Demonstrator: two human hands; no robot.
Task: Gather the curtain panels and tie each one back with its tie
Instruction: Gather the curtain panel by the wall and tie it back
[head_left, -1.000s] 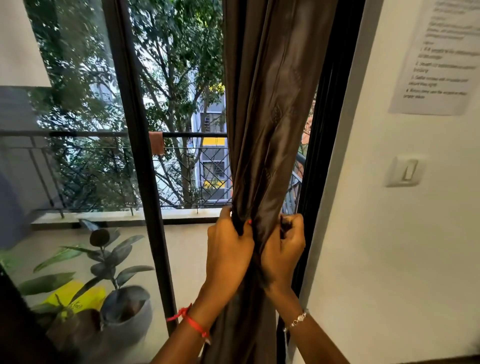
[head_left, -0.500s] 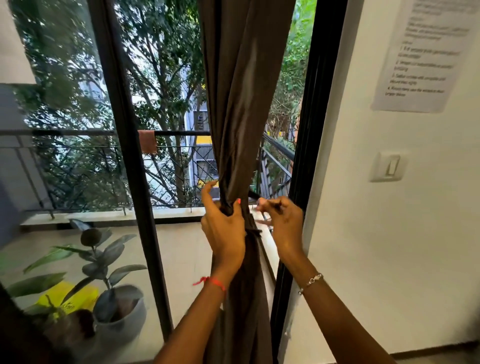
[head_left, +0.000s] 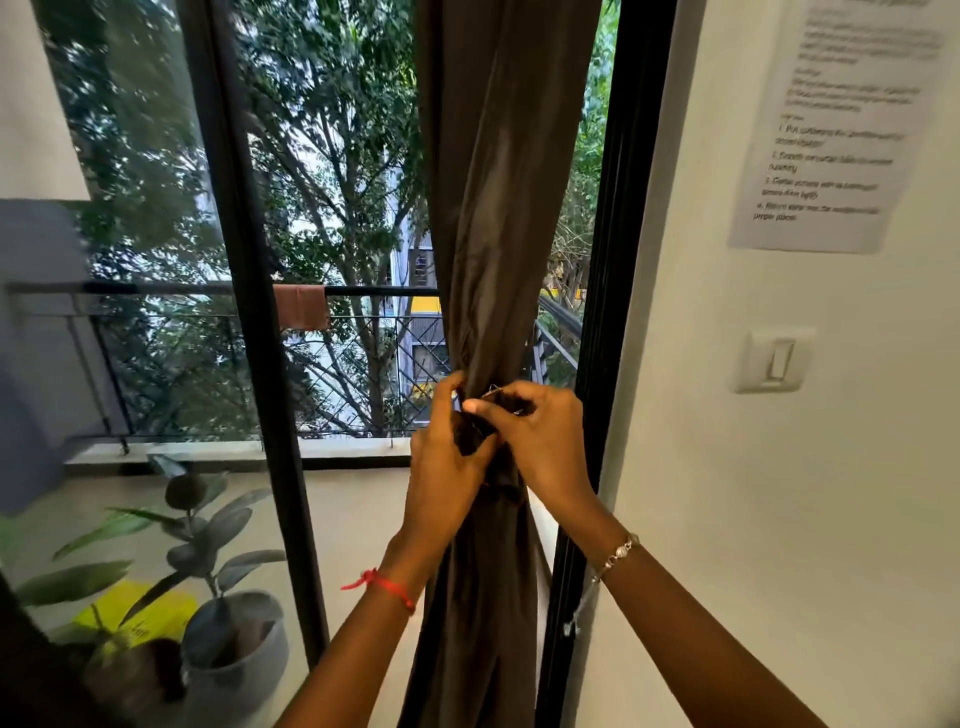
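The left hand (head_left: 447, 470) grips the gathered brown curtain (head_left: 501, 208); the right hand (head_left: 545, 441), touching it, pinches the dark tie (head_left: 500, 405). The two-o'clock wall notice (head_left: 831, 130) is too blurred to read.

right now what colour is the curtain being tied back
The curtain is plain dark brown, best seen in the head view.

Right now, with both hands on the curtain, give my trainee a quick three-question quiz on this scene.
1. True or false: the left hand and right hand both meet at the gathered waist of the dark brown fabric curtain panel.
2. Which wrist wears the thin red thread bracelet? A left, B right, C neither.
3. Fill in: the white plastic wall switch sits to the curtain's ____.
Key: 1 true; 2 A; 3 right.
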